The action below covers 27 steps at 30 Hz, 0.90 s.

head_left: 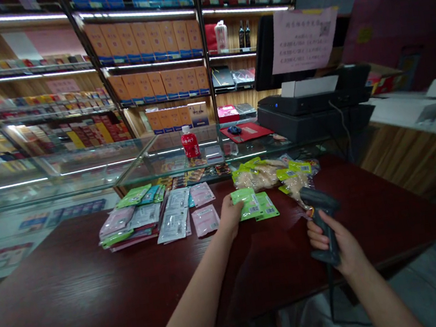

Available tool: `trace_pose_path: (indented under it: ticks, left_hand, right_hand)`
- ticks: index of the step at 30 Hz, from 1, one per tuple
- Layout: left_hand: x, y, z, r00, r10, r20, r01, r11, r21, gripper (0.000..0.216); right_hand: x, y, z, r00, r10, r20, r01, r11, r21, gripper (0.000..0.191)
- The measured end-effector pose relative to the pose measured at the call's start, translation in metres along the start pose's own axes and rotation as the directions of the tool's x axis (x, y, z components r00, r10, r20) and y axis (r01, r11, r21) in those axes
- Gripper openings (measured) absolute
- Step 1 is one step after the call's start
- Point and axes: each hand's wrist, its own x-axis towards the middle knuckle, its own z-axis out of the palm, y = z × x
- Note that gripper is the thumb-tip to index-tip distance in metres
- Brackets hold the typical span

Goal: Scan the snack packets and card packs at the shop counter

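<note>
My right hand is wrapped round the grip of a dark barcode scanner, its cable hanging down past the table edge. In my left hand is a green sachet, pinched by its left side. A second green sachet lies on the table just right of it. Pink sachets and silver-white sachets lie to the left of that hand. Farther left sits a mixed pile of sachets. Behind the green ones are clear bags with yellow-green labels.
The dark red table meets a glass display counter at the back. On the glass stand a red bottle and a mouse on a red mat. A black monitor with a taped paper sheet rises at the right, before shelves of boxes.
</note>
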Motion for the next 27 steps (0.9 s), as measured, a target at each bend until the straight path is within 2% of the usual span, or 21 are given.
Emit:
trace_pose_path:
  ticks: [3,6,8,11,14,16,19,22,27]
  left_hand:
    - [0.002,-0.003,0.020,0.989,-0.053,0.135,0.051,0.998,0.021,0.028]
    - [0.006,-0.008,0.038,0.997,-0.002,0.072,-0.009,0.989,0.147,0.033]
    - [0.006,-0.009,0.045,0.997,0.072,0.008,-0.071,0.950,0.304,0.034]
    - [-0.001,-0.005,0.045,0.978,0.205,0.027,-0.180,0.785,0.593,0.037]
    - [-0.016,0.001,0.034,0.944,0.286,0.162,-0.304,0.573,0.761,0.043]
    - [-0.027,0.003,0.025,0.894,0.308,0.326,-0.439,0.450,0.778,0.040]
    - [-0.039,0.004,0.015,0.802,0.241,0.546,-0.597,0.326,0.733,0.036]
    - [-0.039,0.005,0.017,0.790,0.149,0.595,-0.611,0.279,0.741,0.041]
    - [-0.029,0.009,0.036,0.757,0.082,0.648,-0.653,0.128,0.747,0.035]
  right_hand:
    - [-0.001,0.001,-0.001,1.000,-0.016,0.003,0.015,0.999,0.033,0.025]
    - [-0.002,0.002,-0.001,1.000,-0.027,0.006,0.027,0.998,0.051,0.025]
    - [-0.003,0.002,-0.001,1.000,-0.026,0.007,0.026,0.998,0.049,0.026]
    - [-0.003,0.001,-0.001,1.000,-0.030,0.008,0.029,0.997,0.066,0.026]
    - [-0.002,0.002,-0.004,0.999,-0.031,0.018,0.030,0.996,0.087,0.026]
    - [0.000,0.003,-0.006,0.999,-0.029,0.022,0.027,0.995,0.093,0.027]
    - [0.002,0.004,-0.008,0.999,-0.030,0.024,0.028,0.995,0.099,0.026]
    - [0.002,0.004,-0.009,0.999,-0.035,0.028,0.032,0.994,0.102,0.024]
    - [0.000,0.003,-0.006,0.999,-0.033,0.029,0.030,0.995,0.094,0.024]
